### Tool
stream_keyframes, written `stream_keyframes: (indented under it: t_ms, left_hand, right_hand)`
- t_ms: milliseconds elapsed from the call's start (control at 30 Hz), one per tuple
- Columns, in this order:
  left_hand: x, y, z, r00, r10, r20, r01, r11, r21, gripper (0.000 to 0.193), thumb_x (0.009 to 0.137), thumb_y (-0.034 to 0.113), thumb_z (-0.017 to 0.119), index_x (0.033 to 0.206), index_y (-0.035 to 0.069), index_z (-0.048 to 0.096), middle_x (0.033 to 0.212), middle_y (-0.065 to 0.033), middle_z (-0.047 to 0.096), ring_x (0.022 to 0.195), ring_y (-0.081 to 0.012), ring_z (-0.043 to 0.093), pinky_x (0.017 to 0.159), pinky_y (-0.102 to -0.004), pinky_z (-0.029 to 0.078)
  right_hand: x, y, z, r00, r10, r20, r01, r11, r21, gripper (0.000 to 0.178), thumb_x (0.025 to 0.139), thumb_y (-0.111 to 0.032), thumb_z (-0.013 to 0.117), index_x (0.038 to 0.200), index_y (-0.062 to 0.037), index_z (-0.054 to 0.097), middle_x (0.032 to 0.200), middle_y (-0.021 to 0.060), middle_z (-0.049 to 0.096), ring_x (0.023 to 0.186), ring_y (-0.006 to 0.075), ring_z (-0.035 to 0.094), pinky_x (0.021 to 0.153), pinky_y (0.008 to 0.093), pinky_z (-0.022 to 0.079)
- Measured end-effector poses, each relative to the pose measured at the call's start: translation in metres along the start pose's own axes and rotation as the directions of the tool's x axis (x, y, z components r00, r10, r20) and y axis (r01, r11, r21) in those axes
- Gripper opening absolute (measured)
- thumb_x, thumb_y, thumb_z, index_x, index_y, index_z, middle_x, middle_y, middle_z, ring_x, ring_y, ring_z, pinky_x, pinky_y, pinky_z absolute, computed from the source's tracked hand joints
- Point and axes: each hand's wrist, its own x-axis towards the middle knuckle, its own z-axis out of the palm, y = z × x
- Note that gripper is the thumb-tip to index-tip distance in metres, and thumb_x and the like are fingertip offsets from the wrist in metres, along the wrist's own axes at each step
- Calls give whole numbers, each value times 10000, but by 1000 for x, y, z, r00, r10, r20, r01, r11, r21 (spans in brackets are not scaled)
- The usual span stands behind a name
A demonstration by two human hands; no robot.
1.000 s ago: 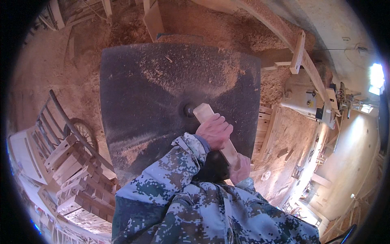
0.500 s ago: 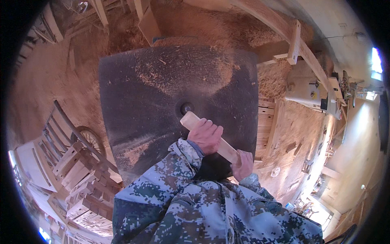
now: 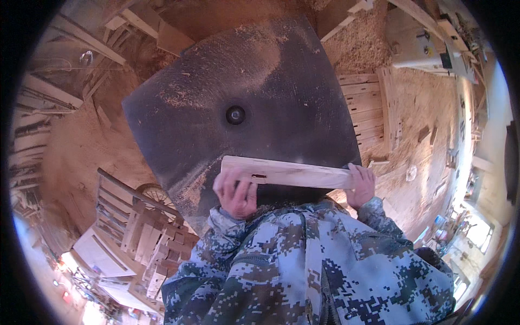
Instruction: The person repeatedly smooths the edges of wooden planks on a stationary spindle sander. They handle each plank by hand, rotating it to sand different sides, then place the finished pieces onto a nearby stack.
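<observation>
A pale wooden rail (image 3: 303,172) with a small slot in its side lies crosswise in front of my body, between my two hands. My left hand (image 3: 236,195) grips its left end, fingers bent over the near side and slightly blurred. At the opposite end, my right hand (image 3: 362,187) has its fingers wrapped round the wood. Beyond the rail spreads a dark machine table (image 3: 292,108) dusted with wood chips. A round spindle (image 3: 235,114) stands in its middle, apart from the rail.
Stacked wooden pieces (image 3: 154,244) stand at the lower left by a barred cart (image 3: 116,200) with a spoked wheel. Slotted timbers (image 3: 365,108) are piled right of the table. Sawdust covers the floor (image 3: 76,157), and boards (image 3: 146,24) lean at the far left.
The rail has moved off the spindle toward my body and turned from slanting to nearly crosswise. My hands have moved farther apart, toward its ends. The view has turned.
</observation>
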Motion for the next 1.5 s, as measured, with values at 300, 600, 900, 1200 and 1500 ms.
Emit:
stream_keyframes:
  t_ms: [300,600,900,1200,1500]
  left_hand:
    - [-7,-6,-10,875,-472,105,483,864,-139,586,953,183,731,1441,-39,494,1389,-259,554,1285,-432,513,1117,-523,399]
    - [65,-11,48,887,-456,-77,462,880,109,409,984,166,629,1332,-41,572,1283,-239,564,1219,-410,493,1090,-525,370]
    - [87,-10,82,807,-518,-284,555,829,66,410,1001,15,437,1403,-46,488,1170,-182,516,1101,-333,487,1033,-464,393]
    - [101,-18,75,828,-540,-152,546,837,-3,428,1098,137,385,1476,-65,387,1177,-164,481,1085,-257,478,1053,-412,408]
    - [103,-31,75,758,-627,-177,611,779,-142,462,1154,273,336,1468,-64,375,1163,-136,477,1032,-243,489,966,-410,447]
  right_hand:
    - [-30,81,6,994,112,2,-110,970,216,701,579,10,862,1247,-51,657,1175,134,657,1170,356,621,995,472,535]
    - [-38,118,15,916,319,243,-391,575,719,407,889,-294,760,1180,-24,670,1081,67,661,1014,182,645,919,331,525]
    - [-49,69,35,855,517,-35,-346,619,705,269,977,-272,667,873,-29,620,875,73,554,825,202,555,761,343,467]
    - [-66,35,42,790,613,1,-414,533,738,199,1009,-148,617,875,-6,582,930,89,538,880,206,538,812,349,453]
    - [-37,38,30,843,533,-68,-368,664,651,197,993,-147,635,874,8,611,930,126,542,874,255,552,797,377,459]
